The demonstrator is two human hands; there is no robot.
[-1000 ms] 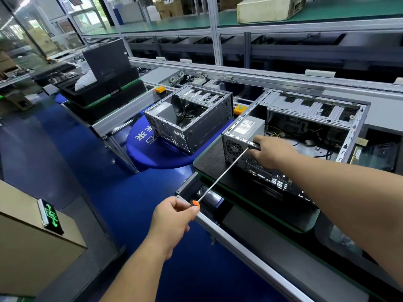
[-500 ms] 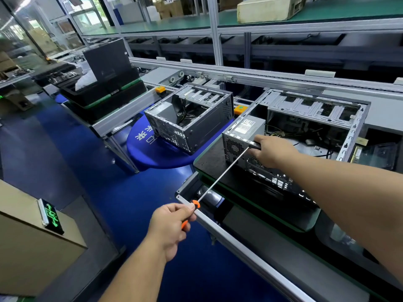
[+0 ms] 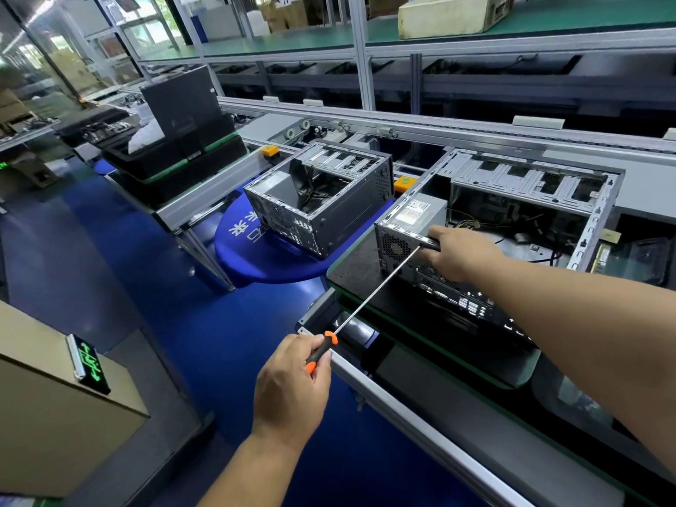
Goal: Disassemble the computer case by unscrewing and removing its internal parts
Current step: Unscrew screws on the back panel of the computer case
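Note:
An open grey computer case [image 3: 600, 199] lies on its side on a black pallet [image 3: 358, 265], rear panel toward me. Its power supply [image 3: 413, 214], with a white label, sits in the near left corner. My right hand [image 3: 457, 254] grips the top edge of the rear panel beside the power supply. My left hand [image 3: 292, 382] holds the orange-and-black handle of a long screwdriver [image 3: 373, 290]. The thin shaft runs up and right to the rear panel just below my right hand; the tip is hidden by it.
A second open case [image 3: 322, 203] stands on a round blue stool [image 3: 270, 265] to the left. Black trays [image 3: 175, 155] are stacked on the conveyor farther left. A conveyor rail [image 3: 402, 408] runs along the near edge. A cardboard box [image 3: 40, 408] sits at lower left.
My left hand has rolled the screwdriver handle in its fingers, showing more orange and black grip. My right hand and the case have stayed in place.

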